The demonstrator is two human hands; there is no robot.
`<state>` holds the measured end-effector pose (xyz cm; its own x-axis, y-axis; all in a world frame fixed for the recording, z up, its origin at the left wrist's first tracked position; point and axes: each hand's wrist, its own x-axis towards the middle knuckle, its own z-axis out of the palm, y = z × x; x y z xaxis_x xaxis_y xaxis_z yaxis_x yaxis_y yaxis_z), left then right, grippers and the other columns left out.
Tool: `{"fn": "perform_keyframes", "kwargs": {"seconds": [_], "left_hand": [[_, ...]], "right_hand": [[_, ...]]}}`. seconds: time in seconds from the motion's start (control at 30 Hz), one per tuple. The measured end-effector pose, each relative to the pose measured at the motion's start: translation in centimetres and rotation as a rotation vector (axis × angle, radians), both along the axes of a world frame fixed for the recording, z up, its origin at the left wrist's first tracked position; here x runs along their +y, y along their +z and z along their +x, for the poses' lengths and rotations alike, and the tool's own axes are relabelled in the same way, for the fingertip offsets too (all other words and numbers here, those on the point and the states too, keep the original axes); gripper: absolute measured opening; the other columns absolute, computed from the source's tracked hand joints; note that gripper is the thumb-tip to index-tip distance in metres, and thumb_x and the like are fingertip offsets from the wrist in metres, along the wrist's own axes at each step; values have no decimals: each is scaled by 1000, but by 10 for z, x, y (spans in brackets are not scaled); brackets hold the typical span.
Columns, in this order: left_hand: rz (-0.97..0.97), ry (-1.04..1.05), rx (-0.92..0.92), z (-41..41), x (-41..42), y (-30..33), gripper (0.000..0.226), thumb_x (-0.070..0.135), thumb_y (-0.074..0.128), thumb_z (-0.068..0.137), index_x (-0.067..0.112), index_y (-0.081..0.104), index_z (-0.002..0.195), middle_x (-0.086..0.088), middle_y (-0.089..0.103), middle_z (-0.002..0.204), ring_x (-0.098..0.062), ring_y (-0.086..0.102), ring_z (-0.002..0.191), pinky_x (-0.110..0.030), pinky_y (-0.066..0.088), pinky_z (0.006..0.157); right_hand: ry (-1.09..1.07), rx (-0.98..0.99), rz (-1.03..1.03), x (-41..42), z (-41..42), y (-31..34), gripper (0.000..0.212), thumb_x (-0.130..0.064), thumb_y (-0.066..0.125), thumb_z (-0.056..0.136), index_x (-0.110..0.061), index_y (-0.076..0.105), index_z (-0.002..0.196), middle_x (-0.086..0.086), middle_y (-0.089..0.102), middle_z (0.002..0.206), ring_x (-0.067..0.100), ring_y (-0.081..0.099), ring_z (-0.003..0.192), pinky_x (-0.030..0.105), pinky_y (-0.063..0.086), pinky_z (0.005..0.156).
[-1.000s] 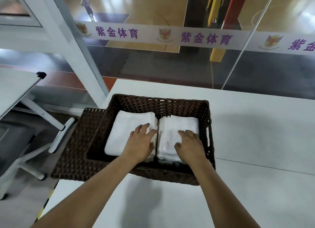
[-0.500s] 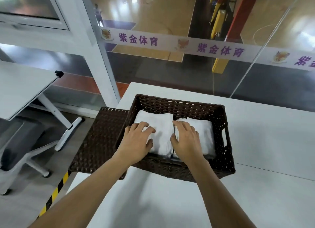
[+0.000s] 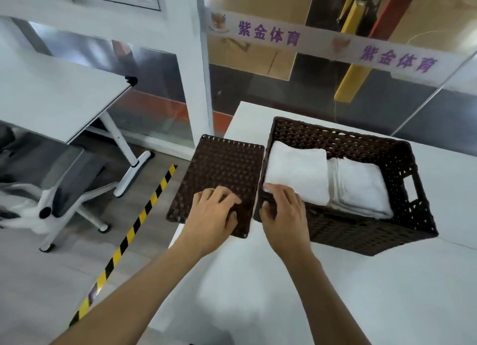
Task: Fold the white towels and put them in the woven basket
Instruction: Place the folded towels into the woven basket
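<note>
A dark brown woven basket (image 3: 335, 135) stands on the white table (image 3: 284, 293). Two stacks of folded white towels lie side by side inside it, the left stack (image 3: 296, 169) and the right stack (image 3: 358, 187). The basket's flat woven lid (image 3: 224, 164) lies to its left and overhangs the table's left edge. My left hand (image 3: 211, 215) rests on the near part of the lid with bent fingers. My right hand (image 3: 284, 215) grips the basket's near-left corner, fingers over the rim and thumb on the outer wall.
A glass wall (image 3: 284, 86) with a printed white band runs behind the table, next to a white post (image 3: 191, 60). To the left stand another white desk (image 3: 51, 94) and an office chair (image 3: 51, 184). Yellow-black tape (image 3: 134, 228) marks the floor.
Both hands have left the towels. My left hand moved left onto the lid and my right hand moved to the basket's near-left corner. The view turned left.
</note>
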<state>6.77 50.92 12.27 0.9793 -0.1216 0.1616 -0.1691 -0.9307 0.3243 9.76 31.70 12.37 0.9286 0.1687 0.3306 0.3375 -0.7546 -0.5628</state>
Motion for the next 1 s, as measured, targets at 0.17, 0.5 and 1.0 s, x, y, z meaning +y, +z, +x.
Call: {"fn": "perform_keyframes", "kwargs": {"seconds": [0.17,0.5,1.0], "left_hand": [[0,62,146,-24,33,-50,32,24,69,86,28,62,117,5,58,119,-26,58,105,-42,43,89],[29,72,596,-10,65,-136,64,27,54,97,26,28,155,0,23,163,-30,23,149,-44,25,118],[229,-10,645,-82,55,-170,66,49,58,85,20,47,144,-9,47,142,-39,39,134,-51,33,110]], "right_hand": [[87,80,-102,44,-29,-46,38,-23,56,92,-21,60,129,-3,60,127,19,56,113,35,45,97],[226,694,-530,54,-29,-160,73,-33,54,97,-25,20,161,4,25,166,28,40,142,41,34,113],[108,764,-609,24,-79,-181,71,-33,50,98,-30,17,161,-3,15,169,20,26,150,51,17,122]]}}
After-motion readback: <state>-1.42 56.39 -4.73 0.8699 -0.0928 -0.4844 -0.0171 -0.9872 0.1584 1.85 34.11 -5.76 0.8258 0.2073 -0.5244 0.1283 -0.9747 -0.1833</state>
